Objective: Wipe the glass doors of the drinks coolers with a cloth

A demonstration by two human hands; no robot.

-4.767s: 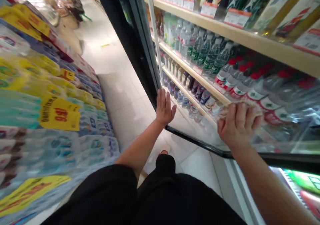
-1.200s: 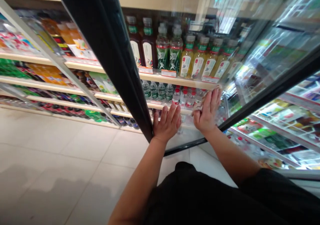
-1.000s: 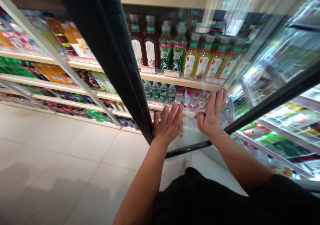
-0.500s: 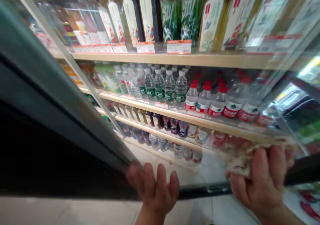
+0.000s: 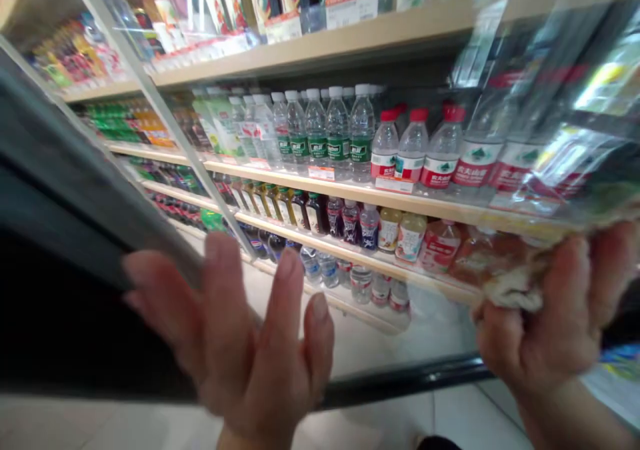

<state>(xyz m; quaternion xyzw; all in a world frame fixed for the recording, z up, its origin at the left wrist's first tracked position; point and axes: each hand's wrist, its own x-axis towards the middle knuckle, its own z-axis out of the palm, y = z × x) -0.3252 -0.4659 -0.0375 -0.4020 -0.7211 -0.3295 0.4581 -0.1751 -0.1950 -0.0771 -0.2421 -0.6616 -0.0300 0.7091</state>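
The cloth (image 5: 510, 293) is a pale, crumpled rag, blurred in the head view, and it lies bunched against the glass door (image 5: 400, 382) under the fingers of the right hand (image 5: 555, 330). This hand is raised with the palm toward the glass and the fingers pointing up and a little bent; it presses the cloth onto the pane, so it is closed on the cloth rather than free. The left hand (image 5: 245, 350) is also raised, palm forward, with the fingers spread and straight – it is open and holds nothing, and it lies flat at the glass close to the dark side frame (image 5: 60, 290) of the door. The two hands are well apart, the left one low in the middle and the right one at the right edge, both near the black bottom bar of the door.

Behind the glass stands a wooden shelf (image 5: 350, 193) with clear water bottles (image 5: 340, 133) with white caps, and just beside them red-capped bottles (image 5: 413, 147). Lower shelves carry darker drinks. Under the door – a light tiled floor (image 5: 450, 417).
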